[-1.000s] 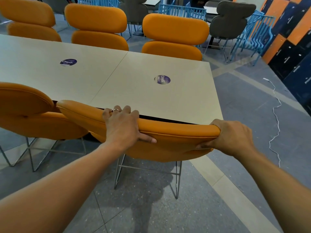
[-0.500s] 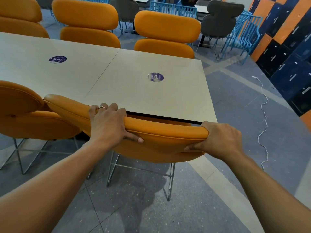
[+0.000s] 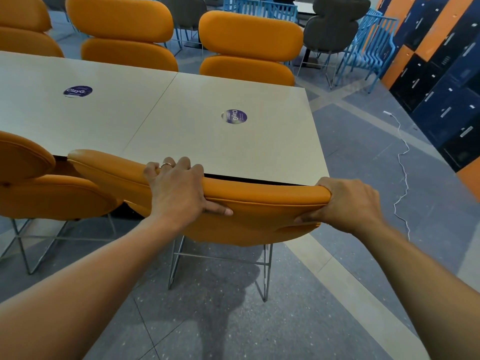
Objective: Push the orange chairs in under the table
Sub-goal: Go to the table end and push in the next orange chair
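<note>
L hand (image 3: 176, 193) grips the top of the near orange chair (image 3: 259, 216) approx. mid-backrest: fingers curled over the far side of the pad, thumb flat along the near face, ring (image 3: 166, 165) on one finger. R hand (image 3: 348, 203) wraps the backrest's right end, fingers over the top, thumb tucked under on the near side. Both arms reach out nearly straight.

The chair sits at the right end of the table (image 3: 207, 100), near side. Its backrest top is just beside the tabletop's near edge, w/ a thin dark gap between them. The seat is hidden behind the backrest, so can't tell how far under it goes. Wire legs (image 3: 220, 258) stand on the grey floor, nearer than the table edge.

Second orange chair (image 3: 39, 193) is immediately left, same side, its pad overlapping the held chair's left end in view; can't tell if they're touching. On the far side, 3 more orange chairs, far-left (image 3: 23, 29), far-middle (image 3: 122, 24) and far-right (image 3: 249, 37), w/ backs showing above the tabletop.

Tabletop is pale, w/ a seam down the middle and 2 round purple stickers, left sticker (image 3: 77, 91) and right sticker (image 3: 234, 116).

Beyond: grey chair (image 3: 335, 24), blue slatted chairs (image 3: 368, 48). Far right: orange and navy lockers (image 3: 441, 61). White cable (image 3: 401, 178) trails across the floor, right of the table.
</note>
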